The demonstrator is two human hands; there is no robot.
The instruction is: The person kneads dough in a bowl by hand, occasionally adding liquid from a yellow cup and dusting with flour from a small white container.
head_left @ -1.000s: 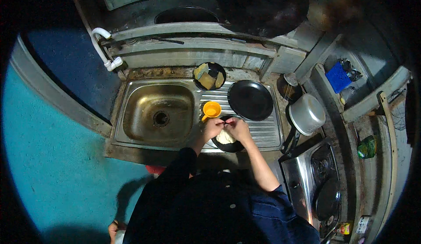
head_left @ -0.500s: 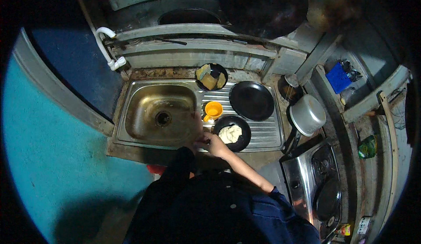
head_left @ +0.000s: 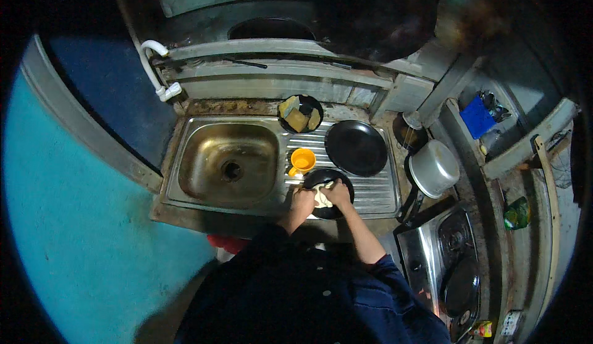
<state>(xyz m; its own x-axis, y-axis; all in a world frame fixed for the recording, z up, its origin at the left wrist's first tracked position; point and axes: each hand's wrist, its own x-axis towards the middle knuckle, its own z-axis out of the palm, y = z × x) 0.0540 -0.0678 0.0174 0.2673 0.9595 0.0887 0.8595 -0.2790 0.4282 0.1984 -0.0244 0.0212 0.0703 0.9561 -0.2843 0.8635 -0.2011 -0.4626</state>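
dough [head_left: 323, 198]: pale soft lump in a black bowl [head_left: 320, 176], partly covered by the hands. change noted: half a second ago both hands were together off the left side of the bowl, the dough lying uncovered; now they are on it, one from either side. reading: two-handed working of the lump has picked up again, judged from posture only.

position: bowl sits on the ribbed steel tabletop [head_left: 378, 201], close to its near edge, between the sink [head_left: 204, 154] and the right edge. dough lies directly between the hands, touching both.

left hand [head_left: 302, 201]: fingers half curled against the dough's left side. right hand [head_left: 336, 194]: fingers bent down over its right and far part. neither is spread wide; whether they pinch or merely press cannot be told, as the fingertips are hidden. no other object seen in either.

nearby: orange mug [head_left: 303, 159] just beyond the bowl, toward the sink; wide black pan [head_left: 356, 148] beyond and to the right, nearer the tabletop's far right corner.
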